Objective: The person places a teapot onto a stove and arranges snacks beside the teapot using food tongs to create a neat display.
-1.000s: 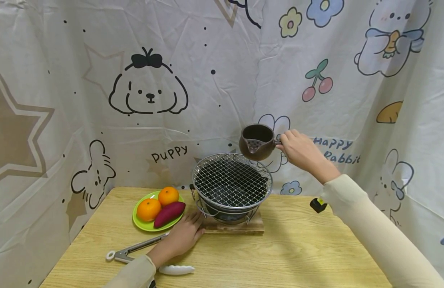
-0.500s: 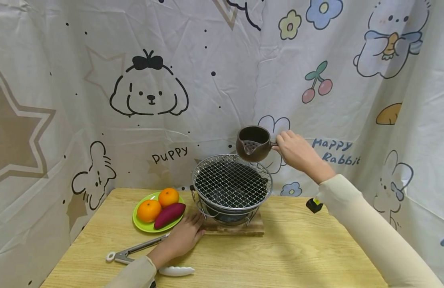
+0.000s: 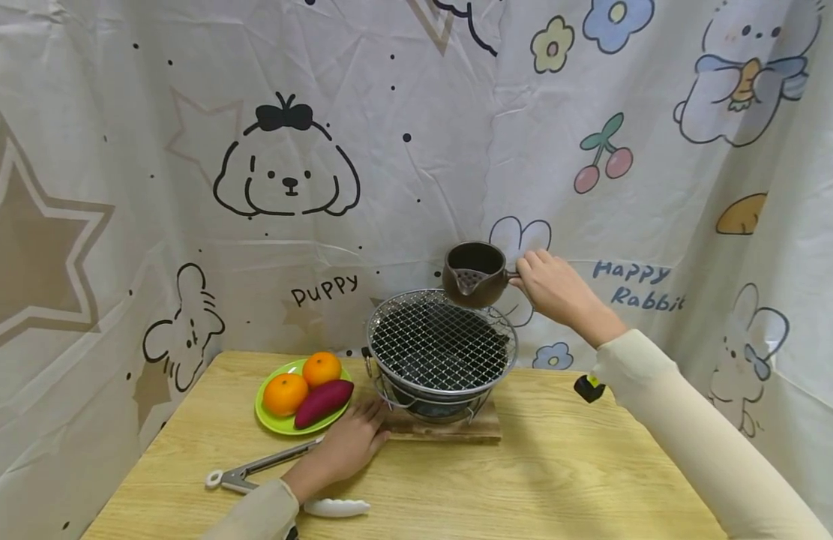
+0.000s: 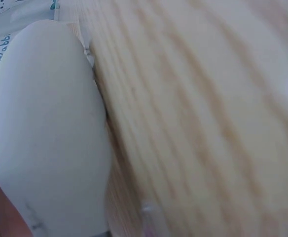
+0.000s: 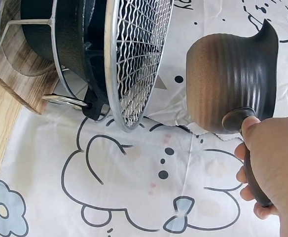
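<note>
Up at about one o'clock from the grill, we hold a small dark brown ceramic pot (image 3: 474, 274) in the air, just above the far right rim of the wire mesh (image 3: 439, 346). Its body is ribbed with fine horizontal lines, it has a pointed spout facing us with a perforated strainer behind it, and a stubby side handle sticks out toward three o'clock. Our right hand (image 3: 553, 287) wraps that handle: the fingers (image 5: 255, 174) are curled closed around it, thumb on top, and the pot sits roughly level.

Our left hand (image 3: 349, 442) lies flat on the tabletop (image 3: 564, 480) at about seven o'clock from the black charcoal grill (image 3: 438, 367), fingers relaxed and straight, the tips just touching the wooden board (image 3: 450, 429) under the grill. It holds nothing.

Just behind that wrist, metal tongs (image 3: 254, 472) with white tips lie on the tabletop. At nine o'clock from the grill a green plate (image 3: 271, 417) carries two oranges (image 3: 286, 393) and a purple sweet potato (image 3: 324, 402).
</note>
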`<state>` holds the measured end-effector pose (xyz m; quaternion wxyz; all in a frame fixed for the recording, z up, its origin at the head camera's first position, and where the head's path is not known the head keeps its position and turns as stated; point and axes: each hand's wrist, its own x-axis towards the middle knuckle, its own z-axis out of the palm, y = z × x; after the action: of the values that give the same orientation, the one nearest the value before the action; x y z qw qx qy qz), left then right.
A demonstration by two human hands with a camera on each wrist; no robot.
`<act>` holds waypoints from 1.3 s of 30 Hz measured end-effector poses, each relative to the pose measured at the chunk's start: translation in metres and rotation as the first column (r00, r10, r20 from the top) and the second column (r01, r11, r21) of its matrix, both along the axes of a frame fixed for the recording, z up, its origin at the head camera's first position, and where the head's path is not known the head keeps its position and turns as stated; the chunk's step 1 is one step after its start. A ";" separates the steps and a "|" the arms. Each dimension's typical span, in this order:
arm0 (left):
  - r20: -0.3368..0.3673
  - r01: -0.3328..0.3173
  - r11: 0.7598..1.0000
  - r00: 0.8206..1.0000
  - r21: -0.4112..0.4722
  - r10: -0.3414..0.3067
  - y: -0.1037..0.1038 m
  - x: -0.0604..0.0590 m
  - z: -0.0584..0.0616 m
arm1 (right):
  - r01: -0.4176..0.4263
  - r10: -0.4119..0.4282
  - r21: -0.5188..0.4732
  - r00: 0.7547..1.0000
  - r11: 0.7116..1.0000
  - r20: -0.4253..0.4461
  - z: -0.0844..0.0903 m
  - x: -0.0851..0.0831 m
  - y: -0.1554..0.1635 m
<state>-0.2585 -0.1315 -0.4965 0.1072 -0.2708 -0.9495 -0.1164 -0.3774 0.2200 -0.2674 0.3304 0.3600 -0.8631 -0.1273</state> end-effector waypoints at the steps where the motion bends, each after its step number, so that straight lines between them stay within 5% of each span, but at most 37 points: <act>1: 0.000 0.001 1.000 1.000 -0.003 -0.001 0.000 0.000 0.000 | -0.001 0.001 0.003 1.000 1.000 -0.002 -0.001 0.000 0.000; 39: 0.006 0.008 1.000 1.000 -0.010 -0.008 0.001 -0.002 0.000 | 0.021 -0.021 0.044 1.000 0.999 0.008 -0.010 -0.003 -0.003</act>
<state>-0.2601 -0.1309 -0.4960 0.1026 -0.2746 -0.9494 -0.1129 -0.3802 0.2172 -0.2770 0.3174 0.3587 -0.8652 -0.1481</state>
